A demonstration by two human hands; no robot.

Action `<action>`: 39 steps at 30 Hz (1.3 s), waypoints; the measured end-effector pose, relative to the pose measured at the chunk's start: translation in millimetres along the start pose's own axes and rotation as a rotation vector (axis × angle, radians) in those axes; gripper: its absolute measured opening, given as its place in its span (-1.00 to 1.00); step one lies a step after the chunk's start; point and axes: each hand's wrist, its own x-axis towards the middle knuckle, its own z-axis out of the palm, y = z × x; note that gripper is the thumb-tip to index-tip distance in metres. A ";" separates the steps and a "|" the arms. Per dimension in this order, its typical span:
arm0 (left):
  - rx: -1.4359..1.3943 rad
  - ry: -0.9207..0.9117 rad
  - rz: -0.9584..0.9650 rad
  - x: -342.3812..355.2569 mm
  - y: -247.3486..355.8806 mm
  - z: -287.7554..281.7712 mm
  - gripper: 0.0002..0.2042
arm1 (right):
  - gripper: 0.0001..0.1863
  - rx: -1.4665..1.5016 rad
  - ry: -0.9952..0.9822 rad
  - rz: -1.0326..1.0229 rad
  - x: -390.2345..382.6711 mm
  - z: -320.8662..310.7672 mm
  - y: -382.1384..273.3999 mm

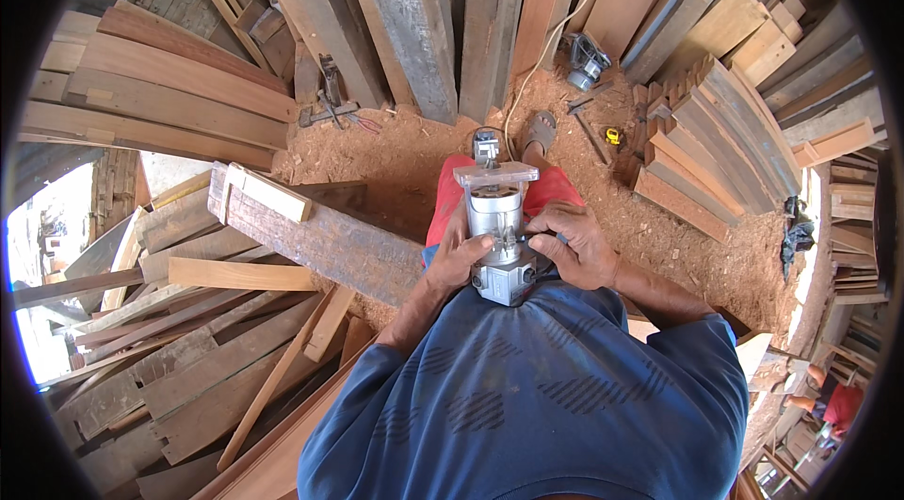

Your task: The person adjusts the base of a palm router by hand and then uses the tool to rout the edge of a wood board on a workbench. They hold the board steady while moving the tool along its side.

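Note:
A silver trim router (496, 215) with a clear base plate stands upright in front of my belly, its plate on the far side and its boxy motor end against my blue shirt. My left hand (460, 255) wraps around its left side, thumb lying across the body. My right hand (581, 248) is closed at the router's right side, thumb and curled fingers pressed near the clamp screw on the housing. The exact grip of the right fingertips is partly hidden.
Sawdust covers the ground (405, 161). A power tool (588, 62) with a pale cord (556, 34), a yellow tape measure (613, 136) and red-handled pliers (364, 123) lie there. Stacked boards (188, 76) surround me. A wide plank (330, 232) is left. Another person (841, 406) is far right.

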 end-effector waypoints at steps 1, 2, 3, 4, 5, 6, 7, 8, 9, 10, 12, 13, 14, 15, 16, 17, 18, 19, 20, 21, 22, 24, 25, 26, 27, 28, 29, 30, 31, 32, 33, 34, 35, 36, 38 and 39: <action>0.003 -0.002 -0.001 -0.1 0.1 0.0 -0.13 | -0.82 0.012 0.002 0.006 -0.3 0.3 -0.2; 0.005 -0.004 -0.002 -0.1 0.1 -0.1 -0.13 | -0.81 0.024 0.003 0.013 -0.7 0.9 -0.6; 0.008 -0.006 -0.004 -0.2 0.1 -0.3 -0.13 | -0.80 0.036 0.005 0.019 -1.2 1.3 -0.9; 0.014 -0.010 -0.009 -0.5 -0.6 -1.7 -0.12 | -0.80 0.050 -0.001 0.039 -1.8 1.5 -1.2; 0.020 -0.014 -0.015 -0.9 -2.0 -4.1 -0.12 | -0.79 0.063 -0.007 0.059 -2.6 1.6 -1.3; 0.026 -0.018 -0.021 -1.2 -2.7 -5.3 -0.11 | -0.79 0.076 -0.013 0.079 -3.0 1.7 -1.4; 0.027 -0.011 -0.019 -1.2 -2.3 -4.2 -0.11 | -0.79 0.087 -0.011 0.076 -3.1 1.7 -1.2; 0.029 -0.003 -0.017 -1.3 -1.4 -2.2 -0.11 | -0.78 0.097 -0.008 0.073 -3.3 1.7 -1.0; 0.030 0.005 -0.015 -1.4 -1.0 -1.2 -0.11 | -0.78 0.107 -0.006 0.071 -3.4 1.7 -0.9; 0.028 0.005 -0.016 -1.7 -1.6 -1.6 -0.11 | -0.78 0.108 -0.010 0.081 -3.3 1.6 -1.5; 0.023 0.006 -0.020 -2.3 -3.2 -3.0 -0.10 | -0.79 0.109 -0.018 0.101 -3.1 1.0 -3.6; 0.023 0.002 -0.019 -2.1 -3.2 -3.1 -0.10 | -0.79 0.119 -0.021 0.113 -3.2 0.9 -4.0; 0.023 -0.002 -0.017 -1.9 -3.2 -3.1 -0.10 | -0.78 0.130 -0.025 0.125 -3.4 0.8 -4.3; 0.023 -0.006 -0.016 -1.7 -3.2 -3.2 -0.10 | -0.78 0.140 -0.029 0.138 -3.5 0.6 -4.7; 0.015 -0.010 -0.015 -2.0 -3.2 -3.2 -0.11 | -0.79 0.135 -0.043 0.137 -3.2 0.0 -5.2; 0.006 -0.014 -0.014 -2.3 -3.7 -3.2 -0.11 | -0.80 0.131 -0.058 0.136 -2.5 -0.9 -5.9; -0.003 -0.018 -0.012 -2.7 -4.3 -3.4 -0.12 | -0.81 0.126 -0.072 0.136 -1.7 -1.7 -6.4; -0.031 -0.004 -0.019 -3.5 -6.0 -3.9 -0.13 | -0.82 0.051 -0.052 0.076 -0.5 -2.2 -7.0; -0.060 0.011 -0.025 -4.7 -8.5 -4.9 -0.14 | -0.83 -0.024 -0.032 0.017 0.8 -2.5 -7.5; -0.089 0.026 -0.032 -5.4 -9.7 -5.5 -0.15 | -0.84 -0.099 -0.012 -0.043 1.8 -2.7 -7.7; -0.067 0.022 -0.042 -5.2 -10.3 -6.3 -0.16 | -0.85 -0.119 -0.014 -0.041 1.4 -2.0 -6.4; -0.023 0.017 -0.061 -4.9 -11.2 -7.9 -0.18 | -0.87 -0.157 -0.019 -0.038 0.5 -0.1 -3.1; -0.019 0.010 -0.044 -5.0 -10.8 -7.7 -0.18 | -0.87 -0.135 -0.019 -0.032 0.6 -0.2 -3.3; -0.014 0.003 -0.028 -5.0 -10.4 -7.6 -0.18 | -0.87 -0.112 -0.018 -0.025 0.7 -0.4 -3.7; -0.010 -0.004 -0.011 -4.9 -9.9 -7.4 -0.19 | -0.87 -0.090 -0.017 -0.018 0.9 -0.6 -4.2; 0.003 -0.014 0.004 -4.4 -9.5 -7.3 -0.19 | -0.85 -0.068 -0.017 -0.012 1.4 -0.8 -4.8; 0.016 -0.023 0.020 -3.5 -8.7 -7.0 -0.18 | -0.84 -0.045 -0.016 -0.005 2.2 -1.1 -5.4; 0.029 -0.033 0.035 -2.7 -7.9 -6.7 -0.18 | -0.83 -0.023 -0.016 0.001 2.6 -1.2 -5.8; 0.037 -0.037 0.038 -2.2 -6.9 -6.3 -0.18 | -0.81 0.012 -0.020 0.022 2.3 -1.0 -5.9; 0.045 -0.041 0.041 -1.7 -5.9 -5.8 -0.18 | -0.80 0.048 -0.025 0.043 1.6 -0.7 -6.1; 0.053 -0.045 0.044 -1.6 -5.3 -5.6 -0.18 | -0.78 0.083 -0.029 0.065 0.9 -0.4 -6.3; 0.062 -0.037 0.043 -2.0 -6.2 -6.2 -0.18 | -0.78 0.128 -0.045 0.106 0.5 -0.8 -7.1; 0.070 -0.029 0.043 -2.5 -7.9 -7.6 -0.18 | -0.77 0.173 -0.060 0.148 0.4 -1.7 -8.7; 0.078 -0.020 0.042 -2.8 -9.6 -9.1 -0.18 | -0.76 0.219 -0.075 0.190 0.5 -2.5 -10.5; 0.097 -0.034 0.032 -2.5 -12.7 -13.6 -0.19 | -0.76 0.248 -0.093 0.259 0.9 -4.1 -14.0; 0.106 -0.041 0.027 -2.3 -13.5 -15.1 -0.19 | -0.76 0.263 -0.102 0.293 1.1 -4.4 -14.7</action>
